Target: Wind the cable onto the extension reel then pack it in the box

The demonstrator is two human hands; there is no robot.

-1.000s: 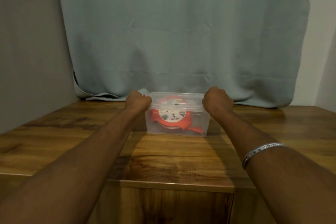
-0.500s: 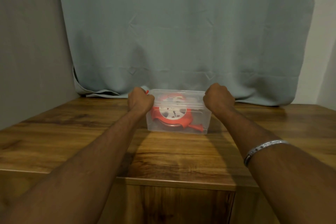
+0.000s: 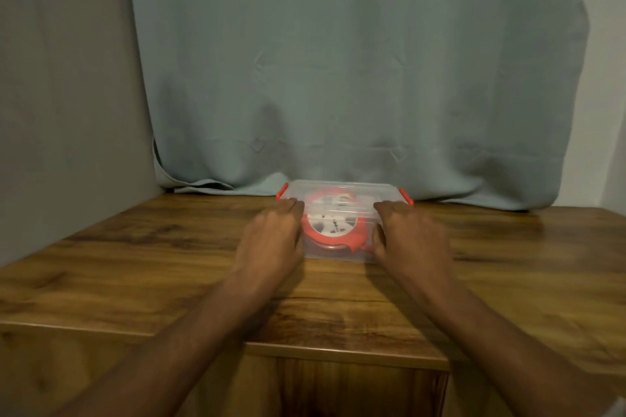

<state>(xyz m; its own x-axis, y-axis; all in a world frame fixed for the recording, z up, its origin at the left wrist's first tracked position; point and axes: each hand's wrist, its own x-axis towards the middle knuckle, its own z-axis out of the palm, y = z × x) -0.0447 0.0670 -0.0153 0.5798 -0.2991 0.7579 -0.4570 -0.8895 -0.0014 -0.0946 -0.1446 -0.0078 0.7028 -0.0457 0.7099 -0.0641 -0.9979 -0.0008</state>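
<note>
Grey-blue curtain fills the back, hem resting on the far edge of the wooden table. Clear plastic box sits at the table's far middle, just in front of the curtain, lid on, red latches at both ends. Orange-and-white reel lies inside, visible through the wall; cable itself too blurred to make out. Left hand against the box's left front, right hand against the right front. Both sets of fingers loosely spread, resting on the box, not clenched or gripping it.
</note>
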